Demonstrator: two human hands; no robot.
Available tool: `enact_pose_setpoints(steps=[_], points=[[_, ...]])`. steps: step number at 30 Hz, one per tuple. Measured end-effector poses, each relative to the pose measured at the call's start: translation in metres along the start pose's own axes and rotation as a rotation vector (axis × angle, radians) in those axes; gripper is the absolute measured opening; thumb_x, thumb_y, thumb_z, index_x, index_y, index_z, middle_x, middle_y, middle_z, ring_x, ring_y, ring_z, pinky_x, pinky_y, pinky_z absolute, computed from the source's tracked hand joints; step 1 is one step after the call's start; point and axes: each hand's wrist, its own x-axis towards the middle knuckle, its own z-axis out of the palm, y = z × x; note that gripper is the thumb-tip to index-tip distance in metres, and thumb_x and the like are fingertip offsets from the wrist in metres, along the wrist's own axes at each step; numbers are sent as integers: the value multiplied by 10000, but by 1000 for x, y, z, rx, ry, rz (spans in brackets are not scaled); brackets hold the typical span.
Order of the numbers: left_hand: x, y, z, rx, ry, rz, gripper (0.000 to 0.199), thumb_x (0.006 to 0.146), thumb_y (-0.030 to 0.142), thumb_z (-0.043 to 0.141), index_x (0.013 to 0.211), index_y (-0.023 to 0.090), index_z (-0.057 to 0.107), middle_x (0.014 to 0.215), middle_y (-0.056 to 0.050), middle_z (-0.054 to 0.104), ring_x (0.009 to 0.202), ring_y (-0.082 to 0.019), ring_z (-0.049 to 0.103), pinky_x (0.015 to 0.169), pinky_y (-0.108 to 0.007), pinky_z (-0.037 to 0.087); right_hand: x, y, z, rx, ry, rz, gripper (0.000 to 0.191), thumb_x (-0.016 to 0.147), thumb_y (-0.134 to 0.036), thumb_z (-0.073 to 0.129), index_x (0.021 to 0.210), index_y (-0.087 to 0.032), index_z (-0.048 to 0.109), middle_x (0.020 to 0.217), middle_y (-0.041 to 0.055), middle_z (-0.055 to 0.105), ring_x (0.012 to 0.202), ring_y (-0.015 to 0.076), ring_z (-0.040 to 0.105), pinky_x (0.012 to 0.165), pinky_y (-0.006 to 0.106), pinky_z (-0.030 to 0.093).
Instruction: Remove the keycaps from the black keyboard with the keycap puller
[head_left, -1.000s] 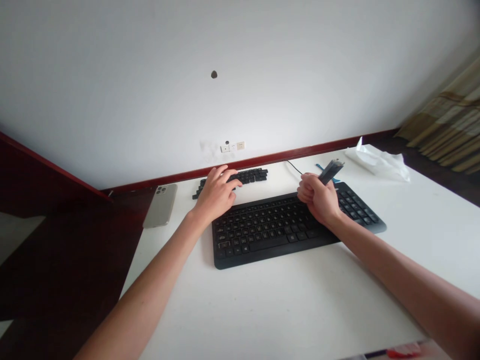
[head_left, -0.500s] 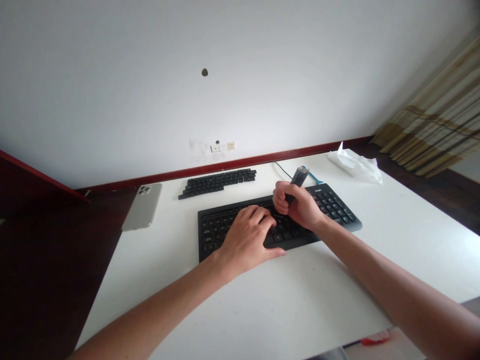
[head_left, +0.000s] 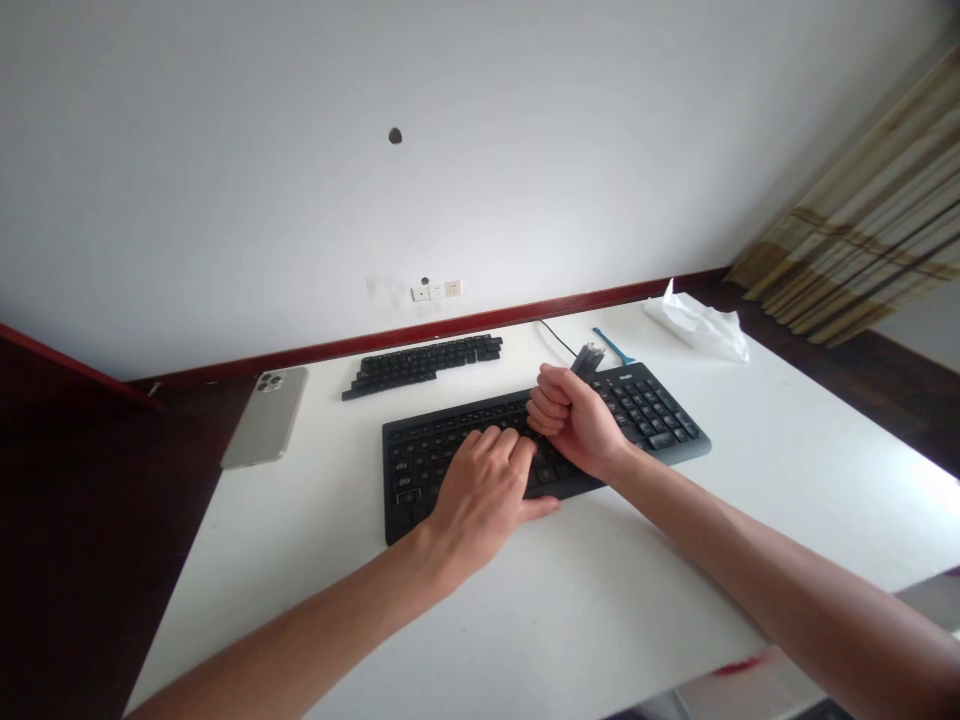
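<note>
A black keyboard (head_left: 645,400) lies across the white table. My left hand (head_left: 487,490) rests on its middle, fingers bent over the keys and thumb stretched out along the front edge. Just right of it, my right hand (head_left: 574,415) is wrapped in a fist round a screwdriver (head_left: 589,360) with a dark, ribbed, partly clear handle. The handle's end sticks out above the fist, tilted away from me. Its tip is hidden behind my hands, close to my left fingertips. Behind the keyboard, rows of loose black keycaps (head_left: 427,362) lie grouped together.
A silver phone (head_left: 266,420) lies face down at the table's left edge. A slim blue tool (head_left: 613,345) and a black cable (head_left: 559,338) lie behind the keyboard. A crumpled white plastic bag (head_left: 697,325) sits at the back right. The wall (head_left: 300,200) stands behind the table.
My right fist has tipped the screwdriver lower over the keyboard, uncovering more of the blue tool. My left fingers have drawn closer together. The whole view has shifted slightly.
</note>
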Motion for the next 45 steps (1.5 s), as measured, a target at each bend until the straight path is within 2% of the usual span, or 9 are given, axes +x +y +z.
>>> enact_pose_setpoints(steps=[6, 12, 17, 22, 31, 35, 38, 41, 45], points=[[-2, 3, -1, 30, 26, -14, 484, 774, 534, 888, 976, 187, 618, 914, -40, 706, 875, -250, 662, 818, -395, 517, 0, 1, 3, -28, -14, 48, 592, 907, -421, 742, 589, -214, 288, 513, -87, 237, 456, 68, 180, 432, 242, 160], [-1, 2, -2, 10, -28, -116, 559, 734, 600, 892, 978, 172, 628, 904, -51, 731, 856, -272, 682, 797, -413, 529, -5, 4, 2, -102, -53, 47, 590, 910, -435, 733, 581, -218, 294, 502, -94, 236, 439, 56, 178, 422, 243, 143], [1, -4, 4, -63, -62, -141, 583, 757, 639, 855, 1051, 177, 657, 920, -56, 752, 882, -297, 688, 860, -448, 517, -13, 10, 4, -213, -155, -3, 582, 921, -369, 697, 505, -217, 318, 454, -76, 284, 410, 54, 217, 413, 260, 171], [3, -8, 6, -159, -99, -162, 609, 772, 645, 840, 1144, 196, 663, 968, -51, 779, 904, -302, 711, 873, -444, 502, -14, 14, 2, -258, -256, -29, 544, 940, -374, 676, 516, -209, 378, 464, -71, 304, 422, 63, 259, 419, 264, 188], [7, -7, -1, -172, -127, -178, 631, 775, 653, 830, 1207, 224, 663, 942, -47, 795, 884, -307, 739, 877, -423, 503, -12, 2, -5, -383, -388, 101, 551, 932, -484, 699, 562, -208, 400, 505, -70, 318, 450, 68, 260, 423, 259, 173], [7, -8, -2, -127, -95, -150, 604, 865, 657, 739, 1243, 195, 643, 913, -62, 790, 851, -308, 748, 845, -418, 521, -10, 4, -3, -336, -371, 97, 544, 954, -484, 644, 564, -216, 376, 499, -83, 259, 437, 68, 204, 419, 258, 151], [6, -10, 0, -105, -74, -138, 572, 892, 654, 708, 1211, 185, 638, 877, -62, 783, 819, -308, 751, 807, -404, 530, -12, 6, 0, -354, -292, 51, 505, 959, -403, 608, 569, -223, 343, 502, -81, 240, 438, 74, 182, 423, 267, 137], [6, -12, 1, -116, -48, -132, 564, 906, 697, 659, 1165, 196, 637, 870, -60, 780, 811, -308, 752, 796, -406, 534, -21, 6, 0, -480, -256, -22, 483, 958, -343, 591, 566, -222, 336, 523, -63, 263, 463, 91, 222, 448, 287, 173], [5, -14, 0, -167, -49, -103, 558, 952, 717, 557, 1153, 202, 629, 830, -43, 758, 785, -292, 734, 771, -411, 532, -44, 9, -12, -767, -272, -137, 436, 980, -346, 563, 595, -207, 412, 599, -17, 372, 582, 142, 364, 568, 327, 289]])
